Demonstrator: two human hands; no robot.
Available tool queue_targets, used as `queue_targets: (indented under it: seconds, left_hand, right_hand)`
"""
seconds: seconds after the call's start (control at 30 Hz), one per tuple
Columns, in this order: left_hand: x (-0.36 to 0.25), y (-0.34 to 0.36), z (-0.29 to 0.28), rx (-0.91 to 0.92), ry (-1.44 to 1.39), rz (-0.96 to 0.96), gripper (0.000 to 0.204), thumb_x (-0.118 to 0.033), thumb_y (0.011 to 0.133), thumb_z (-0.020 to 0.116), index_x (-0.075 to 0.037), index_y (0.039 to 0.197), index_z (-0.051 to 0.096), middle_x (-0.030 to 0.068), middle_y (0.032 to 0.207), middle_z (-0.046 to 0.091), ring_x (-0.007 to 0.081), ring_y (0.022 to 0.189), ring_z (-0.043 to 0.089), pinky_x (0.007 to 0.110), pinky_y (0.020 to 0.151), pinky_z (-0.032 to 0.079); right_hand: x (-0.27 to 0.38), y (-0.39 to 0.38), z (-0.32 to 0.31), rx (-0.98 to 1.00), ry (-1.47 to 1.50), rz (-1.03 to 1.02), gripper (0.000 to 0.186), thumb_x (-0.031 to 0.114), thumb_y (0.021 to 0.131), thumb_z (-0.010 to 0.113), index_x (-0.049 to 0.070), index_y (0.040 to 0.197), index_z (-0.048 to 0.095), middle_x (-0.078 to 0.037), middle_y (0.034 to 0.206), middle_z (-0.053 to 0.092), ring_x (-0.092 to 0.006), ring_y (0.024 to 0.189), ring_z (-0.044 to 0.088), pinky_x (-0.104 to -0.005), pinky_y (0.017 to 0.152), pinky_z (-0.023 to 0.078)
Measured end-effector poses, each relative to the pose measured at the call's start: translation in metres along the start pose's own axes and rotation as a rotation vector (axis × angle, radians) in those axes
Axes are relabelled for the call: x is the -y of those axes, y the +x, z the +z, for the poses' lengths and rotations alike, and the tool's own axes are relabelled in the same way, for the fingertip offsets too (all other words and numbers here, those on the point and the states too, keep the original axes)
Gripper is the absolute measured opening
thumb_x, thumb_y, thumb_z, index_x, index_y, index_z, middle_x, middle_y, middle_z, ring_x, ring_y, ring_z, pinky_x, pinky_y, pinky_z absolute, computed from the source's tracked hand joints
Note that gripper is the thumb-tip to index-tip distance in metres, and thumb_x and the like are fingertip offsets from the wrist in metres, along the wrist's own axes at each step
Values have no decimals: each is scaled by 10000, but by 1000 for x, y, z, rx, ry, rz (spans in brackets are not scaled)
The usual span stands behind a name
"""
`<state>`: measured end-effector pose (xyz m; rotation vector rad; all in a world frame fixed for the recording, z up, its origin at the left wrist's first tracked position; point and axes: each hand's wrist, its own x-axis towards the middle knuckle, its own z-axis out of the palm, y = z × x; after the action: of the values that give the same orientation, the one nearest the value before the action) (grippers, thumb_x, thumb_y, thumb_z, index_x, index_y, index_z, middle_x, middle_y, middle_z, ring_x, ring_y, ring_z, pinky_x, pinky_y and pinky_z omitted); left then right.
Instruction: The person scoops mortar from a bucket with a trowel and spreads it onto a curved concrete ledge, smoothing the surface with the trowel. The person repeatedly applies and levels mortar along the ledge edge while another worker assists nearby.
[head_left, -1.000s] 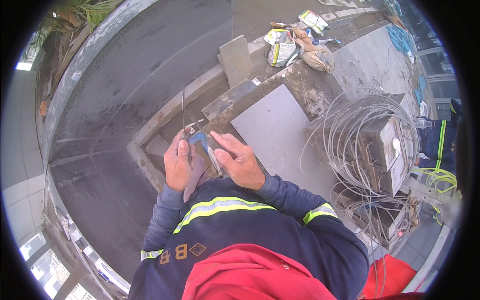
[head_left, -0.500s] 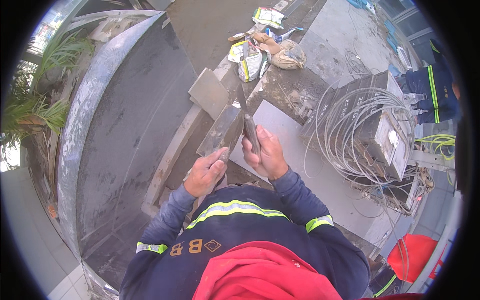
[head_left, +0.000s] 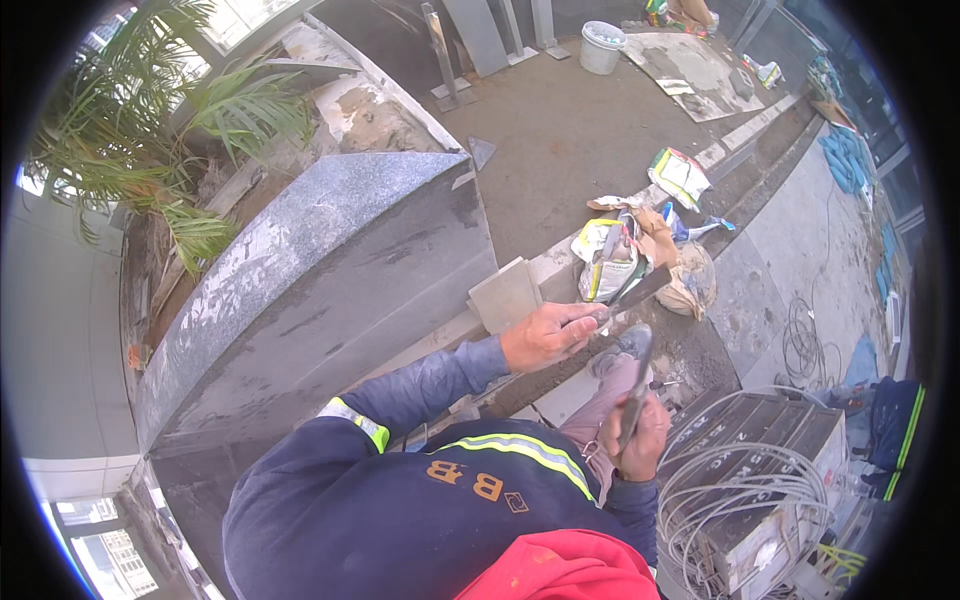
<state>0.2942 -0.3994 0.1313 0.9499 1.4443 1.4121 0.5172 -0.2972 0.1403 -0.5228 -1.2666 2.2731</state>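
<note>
My left hand (head_left: 545,337) is closed around the handle of a flat-bladed trowel (head_left: 642,290), whose grey blade points away to the right, tilted nearly edge-on. Lower and further right, my right hand (head_left: 645,437) grips the dark handle of a narrow-bladed knife (head_left: 640,372), its blade pointing upward. The tip of the knife comes close under the trowel blade; whether they touch I cannot tell. Behind the trowel lies an opened white and yellow bag (head_left: 606,262), and beside it a tan sack (head_left: 692,283).
A curved stone-topped wall (head_left: 310,225) runs along my left, with palm leaves (head_left: 150,150) beyond. A square tile (head_left: 503,296) leans near my left hand. At lower right, coiled cable (head_left: 735,480) drapes over a stack of dark boxes (head_left: 745,430). A white bucket (head_left: 602,48) stands far off.
The view has swung, showing more of the far floor and planter. My left hand has moved right with the trowel, its blade turned nearly edge-on; my right hand with the knife sits lower and further right.
</note>
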Motion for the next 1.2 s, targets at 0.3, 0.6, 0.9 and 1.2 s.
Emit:
queue_targets:
  seconds: [0.3,0.6,0.9,1.2]
  left_hand:
    - [78,344,45,-259,56,-25,542,-375,1089,491,41,1435,530,137,1091,700,185,993,631,325,910,508]
    - [-43,474,-6,-636,-14,-67,531,-380,1092,495,31,1424,550,45,804,633,110,749,590,300,703,513]
    - [-33,561,-138,-883,60,131,578,-407,1087,500,42,1448,522,11,803,574,86,741,522,265,682,468]
    - [36,653,-457,-885,251,428,530,-362,1094,491,19,1460,524,3,781,565,90,704,509,288,658,472]
  right_hand:
    - [55,300,-240,159,89,219,526,564,1064,447,47,1067,545,11,626,441,-97,405,373,-252,374,307]
    - [175,511,-225,439,28,460,470,534,1088,413,79,1092,534,20,641,437,-88,417,379,-254,382,299]
    - [150,724,-128,554,177,573,457,478,1100,422,41,1089,554,4,635,464,-106,406,382,-259,384,316]
    - [43,1018,63,310,-48,269,452,457,1114,397,25,1079,528,-24,685,497,-92,453,426,-227,394,325]
